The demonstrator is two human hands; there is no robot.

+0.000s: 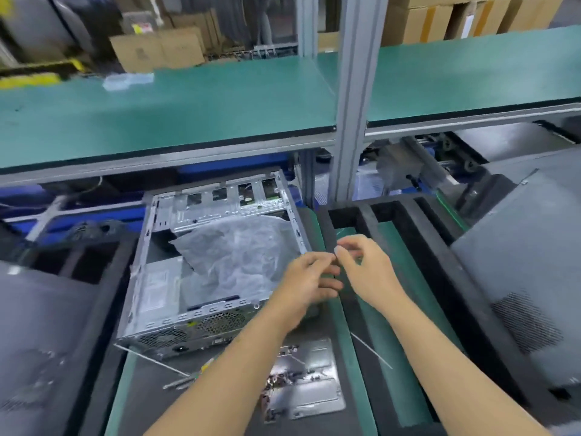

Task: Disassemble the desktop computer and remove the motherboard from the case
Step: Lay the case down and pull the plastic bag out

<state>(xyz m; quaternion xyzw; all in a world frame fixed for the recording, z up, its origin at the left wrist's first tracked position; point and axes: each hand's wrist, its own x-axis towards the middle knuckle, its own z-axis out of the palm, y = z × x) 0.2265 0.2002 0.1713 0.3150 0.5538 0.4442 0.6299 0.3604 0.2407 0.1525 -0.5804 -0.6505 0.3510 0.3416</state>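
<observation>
Both hands' curled fingers (317, 262) meet beside the perforated steel case (201, 278), grasp unclear.

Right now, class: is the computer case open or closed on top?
Open. The computer case has no top panel; its metal rim frames a crumpled plastic sheet lying inside.

One head-worn, wide-angle view looks forward and steeply down from close above the surface (361, 388). The open computer case (213, 272) sits near centre-left, a green shelf (188, 105) crosses the upper frame, and edges bend outward.
</observation>
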